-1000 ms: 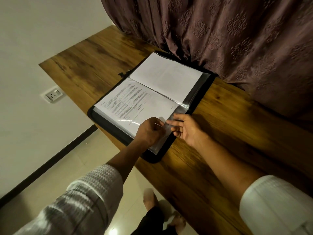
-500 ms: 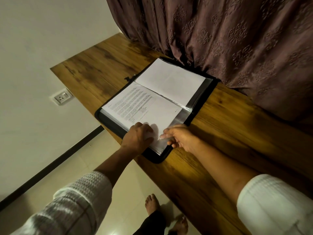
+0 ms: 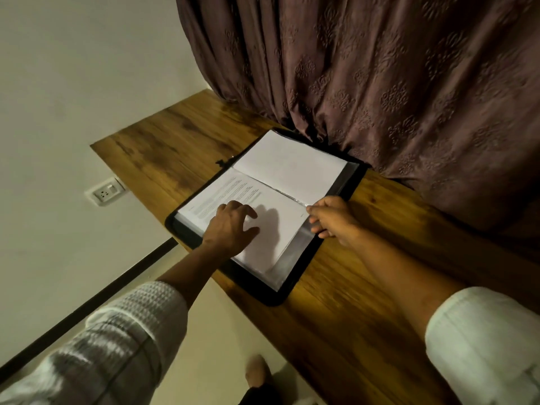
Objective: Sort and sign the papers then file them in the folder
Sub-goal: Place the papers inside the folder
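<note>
Paper [image 3: 242, 190] now under flat L hand [image 3: 230, 228], R hand [image 3: 333, 219] pinches pocket [image 3: 295, 254] edge.

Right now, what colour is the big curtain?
Dusky brownish-purple curtain with embossed floral motifs; the head view shows it.

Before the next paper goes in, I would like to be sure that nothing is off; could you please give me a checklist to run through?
1. Folder lies open on the table: ok.
2. Printed sheet fully seated in the clear sleeve: cannot tell.
3. Left hand presses the printed sheet flat, fingers spread: ok.
4. Right hand pinches the sleeve's edge near the spine: ok.
5. Printed sheet signed: cannot tell, the text is too small.
6. Next loose paper within reach: not ok, none in view.
</note>
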